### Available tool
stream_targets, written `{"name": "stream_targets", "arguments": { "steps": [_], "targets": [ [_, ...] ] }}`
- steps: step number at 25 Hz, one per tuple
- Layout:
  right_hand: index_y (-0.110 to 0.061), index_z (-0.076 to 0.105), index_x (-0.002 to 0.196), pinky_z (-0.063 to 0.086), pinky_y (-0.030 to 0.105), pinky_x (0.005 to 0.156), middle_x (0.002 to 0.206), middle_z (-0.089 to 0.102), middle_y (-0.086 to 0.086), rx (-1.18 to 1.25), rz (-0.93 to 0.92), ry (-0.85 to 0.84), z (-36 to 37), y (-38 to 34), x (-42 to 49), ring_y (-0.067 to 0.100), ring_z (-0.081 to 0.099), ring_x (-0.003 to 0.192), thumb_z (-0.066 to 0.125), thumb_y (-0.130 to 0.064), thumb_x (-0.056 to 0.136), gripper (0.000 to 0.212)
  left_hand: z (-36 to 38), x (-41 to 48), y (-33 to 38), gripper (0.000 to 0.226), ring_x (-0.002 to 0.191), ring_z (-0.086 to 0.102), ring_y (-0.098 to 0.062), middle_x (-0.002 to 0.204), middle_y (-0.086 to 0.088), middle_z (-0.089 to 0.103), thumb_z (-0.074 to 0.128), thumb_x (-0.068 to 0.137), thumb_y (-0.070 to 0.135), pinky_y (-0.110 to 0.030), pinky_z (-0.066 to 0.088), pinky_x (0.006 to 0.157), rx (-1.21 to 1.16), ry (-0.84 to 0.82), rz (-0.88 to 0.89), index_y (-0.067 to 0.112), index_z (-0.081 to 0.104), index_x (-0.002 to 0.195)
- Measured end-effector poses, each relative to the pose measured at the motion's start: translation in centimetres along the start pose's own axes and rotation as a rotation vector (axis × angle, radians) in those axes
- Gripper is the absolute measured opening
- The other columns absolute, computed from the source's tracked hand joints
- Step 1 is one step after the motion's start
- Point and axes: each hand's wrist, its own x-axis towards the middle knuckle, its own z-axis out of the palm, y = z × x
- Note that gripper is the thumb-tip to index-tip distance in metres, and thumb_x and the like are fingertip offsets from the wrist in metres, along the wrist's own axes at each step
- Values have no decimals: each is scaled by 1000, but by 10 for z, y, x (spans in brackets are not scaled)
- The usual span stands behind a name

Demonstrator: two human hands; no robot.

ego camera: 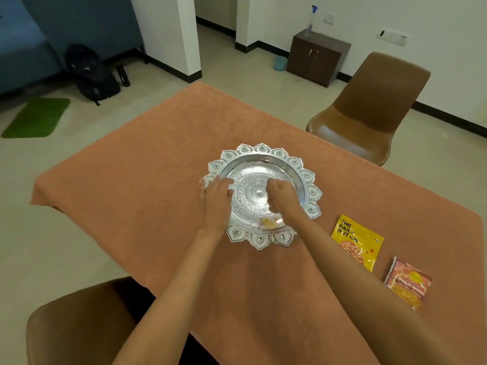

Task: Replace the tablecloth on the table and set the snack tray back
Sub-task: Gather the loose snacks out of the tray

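With the orange tablecloth [163,164] spread, I rest my left hand [216,196] flat on the silver snack tray [266,164] at its centre, my right hand [280,193] curled, contents unclear; packets right of the tray likely go next.

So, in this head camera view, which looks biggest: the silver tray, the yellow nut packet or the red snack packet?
1. silver tray
2. yellow nut packet
3. red snack packet, a little smaller, but blurred and nearer the edge, so unsure.
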Motion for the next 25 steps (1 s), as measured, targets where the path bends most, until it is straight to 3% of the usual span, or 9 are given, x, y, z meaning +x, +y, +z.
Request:
{"name": "stream_targets", "arguments": {
  "steps": [1, 2, 3, 6, 10, 16, 21, 23, 25],
  "targets": [
    [-21, 30, 56, 17, 17, 40, 47, 25, -6, 232, 101, 35, -10, -4, 4, 9, 17, 41, 37, -7, 92, 39, -3, -1, 6, 25, 109, 61, -20, 116, -2, 66, 51, 96, 10, -32, 21, 116, -28, -103, 32, 15, 63, 117],
    [-22, 29, 59, 16, 16, 39, 47, 23, -7, 409, 178, 52, -20, -5, 6, 8, 15, 40, 36, -7, 91, 37, -4, -2, 12, 24, 95, 63, -19, 111, 0, 66, 50, 96, 14, -36, 40, 104, -46, -239, 37, 17, 62, 117],
    [-23, 28, 60, 15, 16, 37, 46, 21, -9, 533, 227, 70, -29, -5, 6, 7, 14, 39, 35, -8, 93, 36, -5, -3, 19, 24, 90, 62, -19, 110, 1, 65, 50, 97, 17, -38, 49, 90, -20, -368, 56, 18, 62, 118],
    [-22, 28, 61, 13, 16, 33, 46, 19, -10, 717, 272, 134, -48, 4, -2, 5, 13, 38, 33, -10, 95, 37, 5, -7, 32, 23, 97, 55, -23, 107, -5, 57, 50, 97, 17, -39, 49, 81, 75, -558, 176, 16, 62, 116],
    [-21, 31, 59, 13, 15, 33, 45, 21, -10, 818, 273, 231, -59, 19, -20, 4, 14, 37, 35, -9, 93, 36, 17, -10, 54, 22, 93, 55, -23, 108, -7, 53, 48, 96, 11, -35, 48, 78, 21, -705, 189, 14, 63, 113],
    [-19, 32, 59, 13, 14, 33, 43, 21, -9, 856, 309, 314, -59, 34, -36, 5, 13, 36, 36, -7, 91, 34, 32, -35, 78, 27, 93, 53, -27, 103, -11, 54, 46, 98, 27, -40, 44, 82, 7, -678, 233, 5, 61, 103],
    [-19, 32, 60, 15, 14, 33, 43, 21, -9, 801, 282, 341, -52, 43, -38, 5, 14, 36, 38, -9, 92, 33, 37, -50, 76, 31, 77, 49, -31, 84, -11, 53, 34, 98, 31, -44, 42, 70, 10, -501, 323, 6, 51, 93],
    [-18, 33, 60, 16, 14, 33, 43, 22, -9, 791, 278, 348, -52, 43, -38, 5, 15, 36, 37, -10, 92, 33, 37, -48, 76, 40, 74, 50, -31, 80, -9, 50, 23, 96, 38, -44, 43, 65, 60, -496, 367, 8, 49, 92],
    [-18, 34, 61, 16, 14, 33, 44, 22, -9, 780, 277, 352, -52, 43, -38, 5, 15, 36, 37, -10, 92, 33, 37, -42, 76, 32, 73, 49, -31, 78, -7, 46, 26, 100, 35, -42, 41, 65, 61, -564, 389, 10, 44, 90]
  ]
}}
